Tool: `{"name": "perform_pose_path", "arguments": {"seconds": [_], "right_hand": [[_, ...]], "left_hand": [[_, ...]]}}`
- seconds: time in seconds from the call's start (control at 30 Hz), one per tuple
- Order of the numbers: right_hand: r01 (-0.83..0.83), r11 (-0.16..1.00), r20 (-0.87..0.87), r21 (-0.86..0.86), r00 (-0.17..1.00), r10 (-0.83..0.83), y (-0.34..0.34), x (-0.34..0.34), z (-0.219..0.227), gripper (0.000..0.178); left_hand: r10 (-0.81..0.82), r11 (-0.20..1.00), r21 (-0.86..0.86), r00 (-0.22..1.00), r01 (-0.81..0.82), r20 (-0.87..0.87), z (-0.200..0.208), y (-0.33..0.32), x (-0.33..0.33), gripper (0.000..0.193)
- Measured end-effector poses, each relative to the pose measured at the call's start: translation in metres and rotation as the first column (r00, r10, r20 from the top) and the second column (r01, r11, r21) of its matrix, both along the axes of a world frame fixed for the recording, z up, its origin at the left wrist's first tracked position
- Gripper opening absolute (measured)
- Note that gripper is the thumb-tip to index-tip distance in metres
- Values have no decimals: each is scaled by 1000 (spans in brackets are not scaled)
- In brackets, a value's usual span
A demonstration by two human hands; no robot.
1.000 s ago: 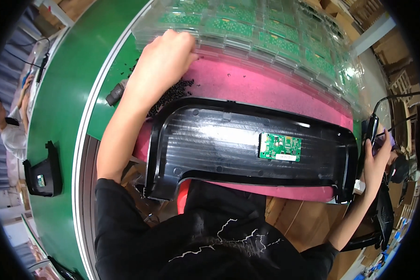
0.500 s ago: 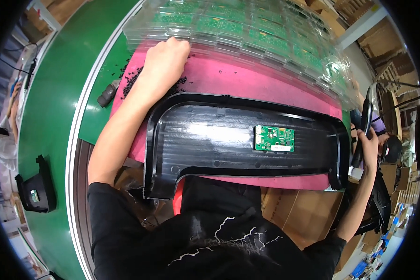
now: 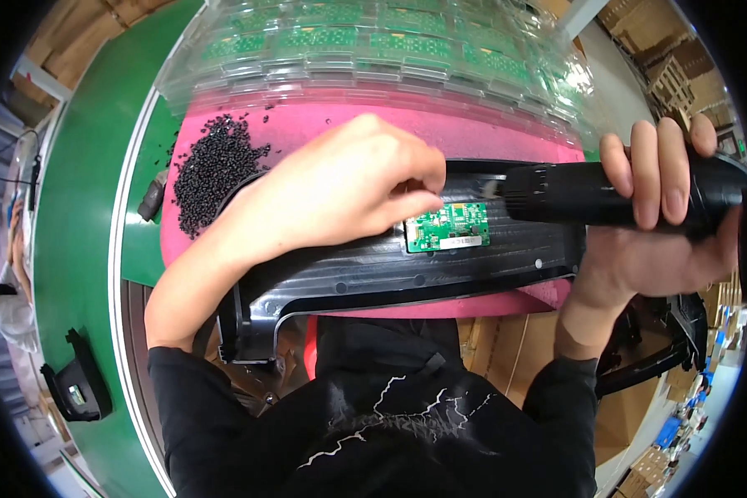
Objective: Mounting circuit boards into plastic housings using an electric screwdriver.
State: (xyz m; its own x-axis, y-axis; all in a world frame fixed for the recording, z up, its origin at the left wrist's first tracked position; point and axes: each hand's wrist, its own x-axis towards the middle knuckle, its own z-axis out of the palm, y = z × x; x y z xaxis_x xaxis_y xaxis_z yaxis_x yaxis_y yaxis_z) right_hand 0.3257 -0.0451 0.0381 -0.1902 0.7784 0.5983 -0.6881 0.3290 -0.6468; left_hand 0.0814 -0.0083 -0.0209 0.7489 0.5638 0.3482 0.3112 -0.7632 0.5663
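A long black plastic cover (image 3: 340, 270) lies open side up before me. On its inner face sits a small green circuit board (image 3: 465, 224) with a white label. My right hand (image 3: 631, 257) is wrapped round a black electric screwdriver (image 3: 568, 191), its narrow end pointing left just above the board. My left hand (image 3: 357, 178) hovers over the cover with thumb and fingertips pinched together at the board's upper left edge. Whatever they pinch is too small or hidden to tell. Left of the cover is a pile of small black screws (image 3: 216, 170).
Stacked clear plastic trays (image 3: 373, 66) of green boards stand along the far side of the pink mat (image 3: 307, 116). On the green surface at left lie a dark lump-shaped object (image 3: 152, 199) and another black cover (image 3: 83, 382) with a board. A person (image 3: 8, 311) sits far left.
My left hand has come from the screw pile to the board. My right hand has brought the screwdriver in from the right side over the cover. The view has shifted slightly.
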Motion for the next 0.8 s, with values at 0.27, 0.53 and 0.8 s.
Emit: {"name": "perform_pose_path", "arguments": {"seconds": [0.27,0.53,0.8], "right_hand": [[145,981,-130,130,983,-128,6,-15,-37,51],[55,974,30,218,998,-63,18,10,-45,52],[159,985,261,67,950,-171,33,24,-55,49]], "left_hand": [[-25,998,-54,985,35,168,-29,3,13,18],[-38,999,5,989,38,144,-35,6,23,17],[49,997,-64,999,-48,8,-39,7,22,13]]}}
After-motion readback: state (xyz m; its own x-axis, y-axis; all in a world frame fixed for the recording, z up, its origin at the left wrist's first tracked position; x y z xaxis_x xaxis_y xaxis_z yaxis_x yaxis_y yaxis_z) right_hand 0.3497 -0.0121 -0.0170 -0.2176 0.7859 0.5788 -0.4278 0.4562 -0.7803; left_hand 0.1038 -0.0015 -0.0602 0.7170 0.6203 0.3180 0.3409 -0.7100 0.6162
